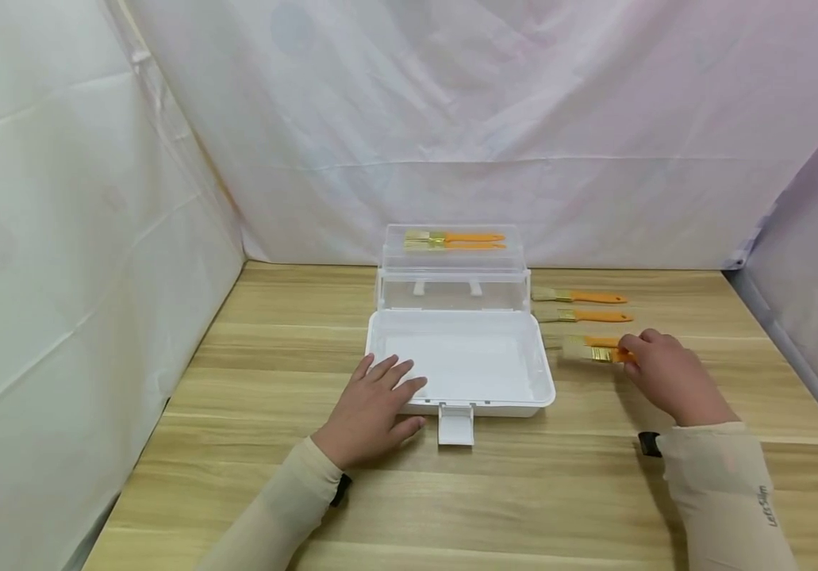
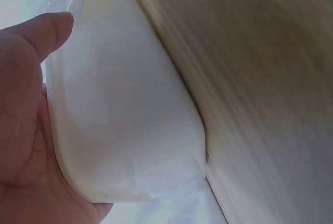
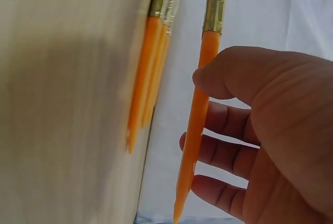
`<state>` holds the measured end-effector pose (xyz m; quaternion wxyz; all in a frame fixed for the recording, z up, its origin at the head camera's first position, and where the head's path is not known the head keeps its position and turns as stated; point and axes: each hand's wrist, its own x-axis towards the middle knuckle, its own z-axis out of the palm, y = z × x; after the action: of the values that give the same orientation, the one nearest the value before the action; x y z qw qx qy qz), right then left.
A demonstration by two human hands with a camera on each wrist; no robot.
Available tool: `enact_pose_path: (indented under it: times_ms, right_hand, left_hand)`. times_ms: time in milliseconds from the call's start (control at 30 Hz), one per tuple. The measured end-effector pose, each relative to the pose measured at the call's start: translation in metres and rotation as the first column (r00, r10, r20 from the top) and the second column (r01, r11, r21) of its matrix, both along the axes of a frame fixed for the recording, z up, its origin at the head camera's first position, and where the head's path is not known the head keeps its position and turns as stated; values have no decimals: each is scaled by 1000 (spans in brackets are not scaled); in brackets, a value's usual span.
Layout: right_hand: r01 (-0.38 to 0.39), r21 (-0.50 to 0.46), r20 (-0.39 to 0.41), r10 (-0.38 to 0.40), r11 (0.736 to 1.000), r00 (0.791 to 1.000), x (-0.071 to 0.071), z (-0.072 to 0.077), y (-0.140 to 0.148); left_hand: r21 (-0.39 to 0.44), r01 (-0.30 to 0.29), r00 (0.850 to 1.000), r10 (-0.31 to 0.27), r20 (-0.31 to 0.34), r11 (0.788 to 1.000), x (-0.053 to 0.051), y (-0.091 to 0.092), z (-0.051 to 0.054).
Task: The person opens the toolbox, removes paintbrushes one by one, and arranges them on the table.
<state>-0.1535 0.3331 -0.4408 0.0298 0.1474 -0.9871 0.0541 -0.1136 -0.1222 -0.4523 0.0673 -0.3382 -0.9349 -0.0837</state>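
My left hand [image 1: 373,408] rests on the front left corner of a white plastic box [image 1: 547,388], fingers spread over its rim. In the left wrist view, the thumb [image 2: 54,31] lies along the box's front edge. My right hand [image 1: 669,377] pinches a paintbrush [image 3: 197,114] by its orange handle, between thumb and fingers. That brush is held above the table, right of the box, bristles towards the box. Other orange-handled paintbrushes [image 3: 148,62] lie on the table beyond it.
The box's clear lid [image 1: 451,293] stands open at the back, with two paintbrushes [image 1: 476,245] in it. A white latch [image 1: 455,428] hangs at the front. White cloth [image 1: 494,119] walls enclose the wooden table [image 1: 508,507].
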Motion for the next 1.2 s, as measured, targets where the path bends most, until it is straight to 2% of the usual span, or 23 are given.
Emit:
enact_pose_path:
  times_ms: [267, 467, 633, 900, 1200]
  right_hand:
    - [-58, -5, 2, 58, 998, 998, 0, -13, 1]
    - [-71, 8, 33, 71, 997, 997, 1, -18, -1]
    - [-86, 14, 19, 85, 996, 996, 1, -19, -5]
    - [-83, 10, 17, 83, 997, 996, 0, -22, -7]
    - [-61, -9, 27, 61, 998, 998, 1, -21, -5]
  left_hand:
    - [-5, 2, 1000, -2, -10, 1000, 0, 0, -1]
    - [2, 5, 1000, -5, -10, 1000, 0, 0, -1]
    - [-11, 3, 1000, -3, -26, 1000, -1, 0, -1]
    - [-4, 3, 1000, -3, -9, 1000, 0, 0, 1]
    - [26, 11, 999, -11, -31, 1000, 0, 0, 1]
